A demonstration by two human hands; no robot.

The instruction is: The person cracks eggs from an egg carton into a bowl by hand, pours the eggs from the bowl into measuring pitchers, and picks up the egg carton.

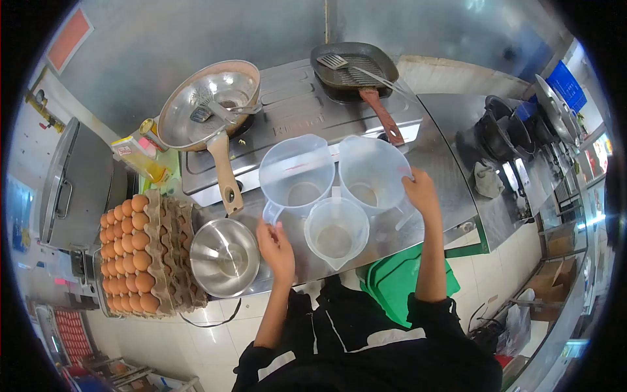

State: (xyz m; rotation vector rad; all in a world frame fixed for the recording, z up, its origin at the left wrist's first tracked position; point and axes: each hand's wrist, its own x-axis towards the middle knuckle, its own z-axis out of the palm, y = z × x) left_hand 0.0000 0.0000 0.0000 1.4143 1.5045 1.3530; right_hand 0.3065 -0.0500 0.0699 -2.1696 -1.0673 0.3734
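Three translucent plastic measuring jugs stand close together on the steel counter in front of the stove. My left hand (277, 251) is closed at the handle of the left jug (297, 171). On the other side, my right hand (421, 191) has its fingers pressed against the right edge of the right jug (373, 171), near its rim. The smallest jug (336, 233) sits nearest to me between the other two, with neither hand on it. A steel bowl (224, 257) lies just left of my left hand.
Stacked egg trays (160, 261) stand at the left. A two-burner stove (287, 114) behind the jugs bears a steel pan (196, 98) and a grill pan (359, 72) with a spatula. Black pots (506, 134) are at the right; a green bin (398, 281) is below the counter.
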